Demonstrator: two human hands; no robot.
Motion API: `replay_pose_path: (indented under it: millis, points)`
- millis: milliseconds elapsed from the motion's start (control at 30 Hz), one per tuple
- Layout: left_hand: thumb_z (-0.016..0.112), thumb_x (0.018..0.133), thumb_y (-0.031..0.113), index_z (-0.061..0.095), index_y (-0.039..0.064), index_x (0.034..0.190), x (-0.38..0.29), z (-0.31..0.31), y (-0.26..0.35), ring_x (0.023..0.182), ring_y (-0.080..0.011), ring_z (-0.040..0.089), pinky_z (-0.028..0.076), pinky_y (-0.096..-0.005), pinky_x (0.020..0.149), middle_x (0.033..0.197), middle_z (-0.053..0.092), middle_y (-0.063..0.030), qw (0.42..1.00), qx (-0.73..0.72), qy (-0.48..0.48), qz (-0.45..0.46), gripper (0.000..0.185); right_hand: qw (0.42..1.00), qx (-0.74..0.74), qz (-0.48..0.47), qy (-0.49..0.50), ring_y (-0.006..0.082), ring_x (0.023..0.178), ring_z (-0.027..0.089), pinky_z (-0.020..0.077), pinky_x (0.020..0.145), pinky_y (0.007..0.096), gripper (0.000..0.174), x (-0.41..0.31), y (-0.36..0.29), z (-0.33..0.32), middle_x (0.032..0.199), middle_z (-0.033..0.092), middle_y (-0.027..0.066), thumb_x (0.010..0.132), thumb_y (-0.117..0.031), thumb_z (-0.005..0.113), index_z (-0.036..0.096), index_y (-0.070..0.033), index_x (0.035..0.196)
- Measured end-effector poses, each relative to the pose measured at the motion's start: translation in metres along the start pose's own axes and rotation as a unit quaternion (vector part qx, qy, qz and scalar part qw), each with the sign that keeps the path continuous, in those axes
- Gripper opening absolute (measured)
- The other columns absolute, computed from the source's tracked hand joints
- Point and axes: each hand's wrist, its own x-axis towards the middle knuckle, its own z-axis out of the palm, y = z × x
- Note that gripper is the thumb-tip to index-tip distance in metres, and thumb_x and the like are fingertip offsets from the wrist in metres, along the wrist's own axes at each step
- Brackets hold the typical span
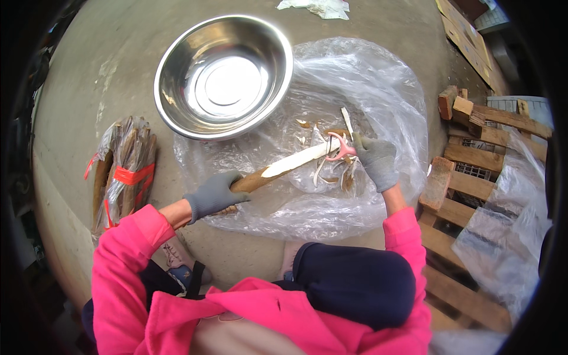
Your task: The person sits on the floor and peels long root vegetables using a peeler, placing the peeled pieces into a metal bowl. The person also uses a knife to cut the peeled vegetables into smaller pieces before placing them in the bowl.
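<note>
My left hand point(216, 194), in a grey glove, is closed around the brown, unpeeled end of a long root point(253, 181), possibly a yam. The root slants up to the right, its upper side bare and white. At its far end, my gloved right hand point(376, 160) grips a pink Y-shaped peeler point(342, 150), whose blade lies on or close to the root. White and brown peel strips point(348, 177) lie beneath on a clear plastic sheet point(284, 222). One white strip stands up beside the peeler.
A steel basin point(226, 80) rests ahead, overlapping the sheet. At left stands a plastic-wrapped bundle of long brown roots point(128, 177) with red tape. Wooden pallets point(470, 184), a brick point(437, 183) and more plastic sheeting point(501, 230) are at right. White plastic point(326, 6) lies on the floor beyond.
</note>
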Motion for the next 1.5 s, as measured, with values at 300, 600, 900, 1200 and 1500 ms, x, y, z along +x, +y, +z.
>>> replay_pose_path:
  millis: [300,600,900,1200,1500]
  points:
    - [0.068,0.089,0.030,0.066,-0.004,0.099,0.000,-0.004,-0.005,0.067,-0.0119,0.061,0.049,-0.0295,0.063,0.075,0.065,-0.0066,0.978,-0.144,-0.135,-0.072,0.035,0.967,0.164,-0.159,0.109,0.0277,0.057,0.063,0.0465,0.054,0.0399,0.021,0.007,-0.065,0.037,0.065,0.066,0.0078,0.096,-0.027,0.057,0.073,-0.014,0.099]
    - [0.071,0.088,0.026,0.062,-0.002,0.105,-0.001,-0.005,-0.012,0.068,-0.0124,0.060,0.050,-0.0298,0.063,0.080,0.063,-0.0060,0.934,-0.299,-0.159,-0.117,0.034,0.990,0.107,0.026,0.086,0.0316,0.056,0.061,0.0446,0.054,0.0415,0.043,0.005,0.035,0.024,0.061,0.060,0.0133,0.100,-0.037,0.051,0.070,-0.008,0.073]
    - [0.076,0.084,0.025,0.060,-0.004,0.112,-0.011,-0.012,-0.017,0.076,-0.0108,0.060,0.049,-0.0274,0.067,0.086,0.064,-0.0049,0.966,-0.186,-0.137,-0.116,0.044,0.989,0.130,0.053,-0.048,0.0351,0.066,0.064,0.0470,0.065,0.0450,0.050,0.022,0.041,0.056,0.070,0.065,0.0167,0.097,-0.050,0.048,0.074,-0.011,0.083]
    - [0.078,0.082,0.029,0.063,-0.003,0.117,-0.017,0.000,-0.037,0.081,-0.0145,0.063,0.050,-0.0317,0.073,0.090,0.068,-0.0088,0.990,-0.072,-0.080,-0.087,0.050,0.976,0.192,0.060,-0.081,0.0368,0.065,0.062,0.0466,0.065,0.0463,0.053,0.021,0.035,0.068,0.069,0.065,0.0169,0.098,-0.048,0.046,0.071,-0.007,0.076]
    - [0.073,0.082,0.031,0.060,0.004,0.123,-0.022,0.014,-0.059,0.096,-0.0415,0.065,0.050,-0.0445,0.082,0.104,0.067,-0.0239,0.998,0.042,0.036,-0.021,0.051,0.957,0.217,0.151,-0.122,0.0356,0.062,0.061,0.0460,0.062,0.0454,0.053,0.016,0.053,0.044,0.065,0.063,0.0159,0.099,-0.045,0.046,0.069,-0.005,0.072]
